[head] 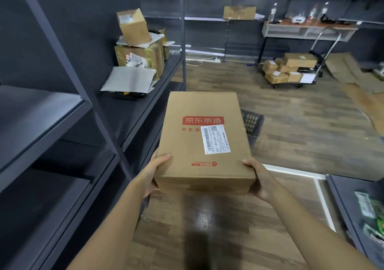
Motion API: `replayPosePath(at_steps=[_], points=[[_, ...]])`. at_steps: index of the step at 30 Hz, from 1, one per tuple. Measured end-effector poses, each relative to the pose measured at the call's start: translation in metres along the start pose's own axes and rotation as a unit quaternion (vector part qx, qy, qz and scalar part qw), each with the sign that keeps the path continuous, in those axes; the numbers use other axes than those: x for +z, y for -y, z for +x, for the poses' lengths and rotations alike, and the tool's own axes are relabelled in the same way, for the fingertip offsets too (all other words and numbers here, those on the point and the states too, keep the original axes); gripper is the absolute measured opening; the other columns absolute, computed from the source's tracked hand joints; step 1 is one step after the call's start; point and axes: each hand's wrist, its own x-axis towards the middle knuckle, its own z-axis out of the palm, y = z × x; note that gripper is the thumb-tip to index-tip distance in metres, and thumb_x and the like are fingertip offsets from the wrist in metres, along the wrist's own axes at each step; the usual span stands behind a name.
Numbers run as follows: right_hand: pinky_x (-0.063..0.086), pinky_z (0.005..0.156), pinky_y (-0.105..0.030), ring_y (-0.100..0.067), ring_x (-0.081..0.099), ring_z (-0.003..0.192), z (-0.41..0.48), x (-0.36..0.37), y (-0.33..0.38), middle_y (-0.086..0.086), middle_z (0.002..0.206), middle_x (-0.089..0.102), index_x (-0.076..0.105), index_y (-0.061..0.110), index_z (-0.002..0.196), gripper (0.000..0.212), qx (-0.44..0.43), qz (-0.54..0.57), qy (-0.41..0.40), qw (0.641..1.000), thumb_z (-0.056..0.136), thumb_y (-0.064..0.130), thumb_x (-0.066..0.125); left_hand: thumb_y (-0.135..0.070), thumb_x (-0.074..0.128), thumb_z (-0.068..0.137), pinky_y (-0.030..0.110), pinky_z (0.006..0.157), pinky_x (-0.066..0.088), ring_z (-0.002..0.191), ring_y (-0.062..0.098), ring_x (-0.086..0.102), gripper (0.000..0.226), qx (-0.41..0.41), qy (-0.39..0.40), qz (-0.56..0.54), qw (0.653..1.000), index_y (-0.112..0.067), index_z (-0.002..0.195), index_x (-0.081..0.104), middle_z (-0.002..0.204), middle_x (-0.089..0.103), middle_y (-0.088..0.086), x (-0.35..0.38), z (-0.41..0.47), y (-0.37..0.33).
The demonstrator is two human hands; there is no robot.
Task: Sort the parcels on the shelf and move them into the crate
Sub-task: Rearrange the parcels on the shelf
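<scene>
Carton point(187, 103): red 京东京造 logo point(203, 120), white barcode label point(217, 139).

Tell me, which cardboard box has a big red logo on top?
The box held by the left hand and right hand; the cart boxes and shelf boxes lack one.

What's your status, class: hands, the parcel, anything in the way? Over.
Left hand and right hand grip the cardboard box by its near corners. Box off the shelf, in the air. Dark crate on floor beyond, partly hidden.
</scene>
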Motion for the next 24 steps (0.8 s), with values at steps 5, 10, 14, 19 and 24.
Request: replayPosePath(at_steps=[5,10,14,19,24], points=[[0.052,0.051,-0.028,-0.017,0.063,0.063,0.053,0.005,0.031,-0.002,0.074,0.069,0.054,0.023,0.124,0.039,0.017,-0.016,0.003,1.000,0.085,0.029,0.054,-0.041,0.054,0.090,0.038,0.072,0.049,0.095,0.025,0.055,0.044,0.003,-0.022,-0.015,1.000,-0.027,0.131,0.045,0.108,0.059,0.005,0.004,0.041,-0.019],[0.053,0.053,-0.027,-0.019,0.061,0.076,0.113,0.015,0.081,-0.006,0.097,0.064,0.047,0.021,0.135,0.065,0.020,-0.051,0.030,0.998,0.073,0.032,0.064,-0.044,0.055,0.087,0.040,0.069,0.053,0.099,0.026,0.059,0.049,0.025,-0.024,-0.039,0.999,-0.033,0.134,0.045,0.114,0.063,0.004,0.010,0.093,-0.048],[0.052,0.049,-0.026,-0.020,0.059,0.081,0.168,0.017,0.132,-0.009,0.101,0.060,0.046,0.021,0.134,0.068,0.007,-0.082,0.076,0.994,0.070,0.033,0.065,-0.050,0.061,0.072,0.041,0.068,0.054,0.103,0.026,0.059,0.067,0.039,-0.061,-0.062,0.995,-0.034,0.135,0.044,0.120,0.062,0.004,0.026,0.135,-0.075],[0.049,0.059,-0.032,-0.021,0.057,0.083,0.226,0.023,0.186,-0.010,0.101,0.060,0.049,0.017,0.129,0.043,0.025,-0.129,0.120,0.984,0.089,0.034,0.049,-0.049,0.058,0.077,0.037,0.070,0.051,0.101,0.023,0.060,0.060,0.054,-0.103,-0.085,0.990,-0.034,0.134,0.047,0.119,0.065,0.001,0.046,0.166,-0.108],[0.046,0.061,-0.032,-0.020,0.056,0.075,0.257,0.039,0.219,-0.007,0.083,0.062,0.055,0.016,0.110,0.025,0.037,-0.141,0.143,0.979,0.092,0.030,0.048,-0.047,0.060,0.079,0.036,0.070,0.052,0.099,0.022,0.061,0.057,0.060,-0.143,-0.099,0.983,-0.033,0.133,0.048,0.114,0.067,-0.001,0.051,0.189,-0.130]])
